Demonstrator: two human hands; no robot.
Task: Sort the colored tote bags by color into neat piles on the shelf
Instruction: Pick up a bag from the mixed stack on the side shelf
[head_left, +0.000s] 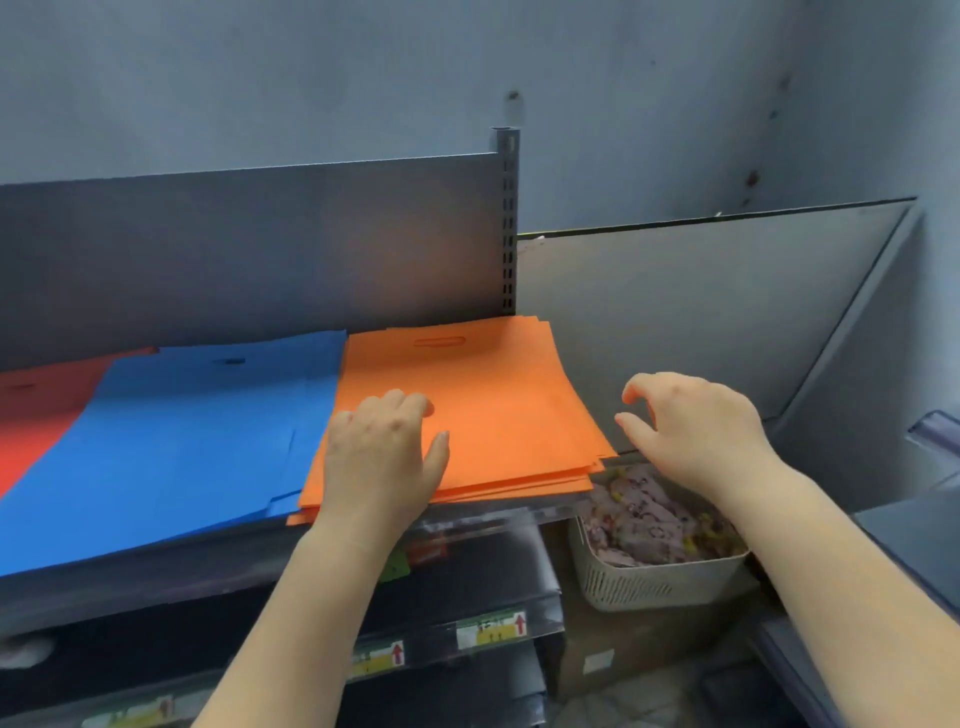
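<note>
Three flat piles of tote bags lie side by side on the shelf (156, 577): red (36, 410) at far left, blue (182, 441) in the middle, orange (493, 405) at the right end. My left hand (382, 452) rests palm down on the front left part of the orange pile, its fingers bent slightly at the tips. My right hand (691, 421) hovers just off the orange pile's right edge, fingers loosely curled and holding nothing. The orange stack's front edges are slightly fanned.
A slotted shelf upright (508, 218) stands behind the orange pile. A pale basket (660, 582) of pinkish items sits below right. Lower shelves carry price labels (491, 629). A grey panel (701, 312) leans at the right.
</note>
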